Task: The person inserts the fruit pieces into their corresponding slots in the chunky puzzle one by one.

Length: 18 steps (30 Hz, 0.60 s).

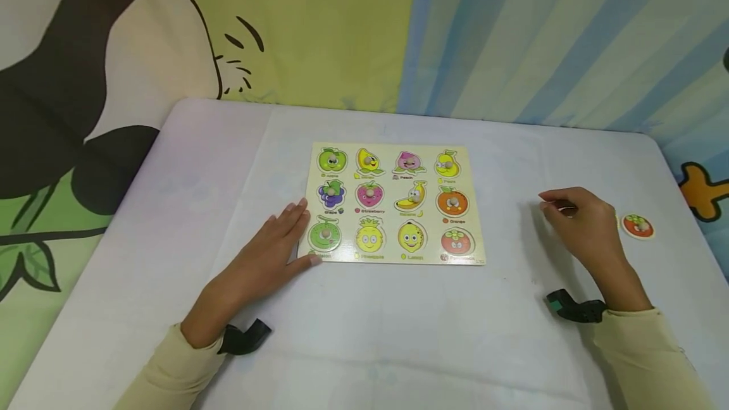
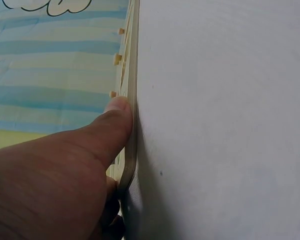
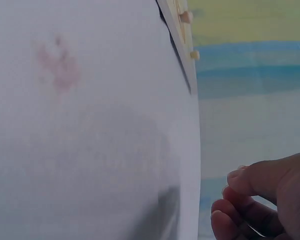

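A wooden fruit puzzle board (image 1: 390, 258) lies flat on the table. Knobbed pieces fill its upper two rows, and a green melon piece (image 1: 324, 235) sits lower left. The pineapple (image 1: 370, 239), lemon (image 1: 411, 237) and red fruit (image 1: 457, 242) pictures beside it show no knobs. My left hand (image 1: 264, 258), fingers extended, rests against the board's left side, its thumb (image 2: 112, 122) on the near corner. Right of the board, my right hand (image 1: 589, 226) hovers with loosely curled fingers (image 3: 225, 225); nothing shows between them. Beyond it lies a red knobbed piece (image 1: 638, 226).
Another piece's pale edge (image 1: 617, 223) peeks out beside the right hand, which hides most of it. White cloth covers the table (image 1: 398, 328). A printed curtain (image 1: 330, 30) hangs behind its far edge. Black straps with camera mounts (image 1: 245, 338) sit on both wrists.
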{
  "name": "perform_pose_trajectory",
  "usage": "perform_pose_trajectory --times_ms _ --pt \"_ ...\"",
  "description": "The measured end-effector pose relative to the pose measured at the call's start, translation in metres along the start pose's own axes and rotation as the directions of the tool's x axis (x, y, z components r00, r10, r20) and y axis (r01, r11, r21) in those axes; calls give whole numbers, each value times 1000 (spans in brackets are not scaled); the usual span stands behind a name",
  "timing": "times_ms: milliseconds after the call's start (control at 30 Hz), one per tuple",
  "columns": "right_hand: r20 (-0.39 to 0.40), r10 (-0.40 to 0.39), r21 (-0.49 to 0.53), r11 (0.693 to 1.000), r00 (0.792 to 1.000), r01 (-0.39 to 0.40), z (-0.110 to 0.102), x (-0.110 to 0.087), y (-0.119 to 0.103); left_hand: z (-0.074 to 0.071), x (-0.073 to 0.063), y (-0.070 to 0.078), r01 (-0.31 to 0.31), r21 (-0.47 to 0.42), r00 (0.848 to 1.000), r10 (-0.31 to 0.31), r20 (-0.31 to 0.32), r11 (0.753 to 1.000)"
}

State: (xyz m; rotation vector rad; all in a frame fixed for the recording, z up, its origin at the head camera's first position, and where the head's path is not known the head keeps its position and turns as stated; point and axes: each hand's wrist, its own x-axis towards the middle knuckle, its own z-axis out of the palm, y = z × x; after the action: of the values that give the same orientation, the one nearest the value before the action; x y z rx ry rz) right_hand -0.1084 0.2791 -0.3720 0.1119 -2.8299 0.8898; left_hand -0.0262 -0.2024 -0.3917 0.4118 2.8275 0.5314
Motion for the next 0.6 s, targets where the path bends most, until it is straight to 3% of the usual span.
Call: perform_pose_trajectory --times_ms 167,367,600 --pt "17 79 -70 995 997 -78 -19 -9 21 1 1 1 1 -8 1000 -1 7 1000" --pt "20 195 -112 975 981 -192 -26 -19 42 0 0 2 -3 2 1000 3 6 1000" --pt "21 181 -131 976 983 -176 -24 -22 51 -2 0 2 -4 12 1000 4 3 1000"
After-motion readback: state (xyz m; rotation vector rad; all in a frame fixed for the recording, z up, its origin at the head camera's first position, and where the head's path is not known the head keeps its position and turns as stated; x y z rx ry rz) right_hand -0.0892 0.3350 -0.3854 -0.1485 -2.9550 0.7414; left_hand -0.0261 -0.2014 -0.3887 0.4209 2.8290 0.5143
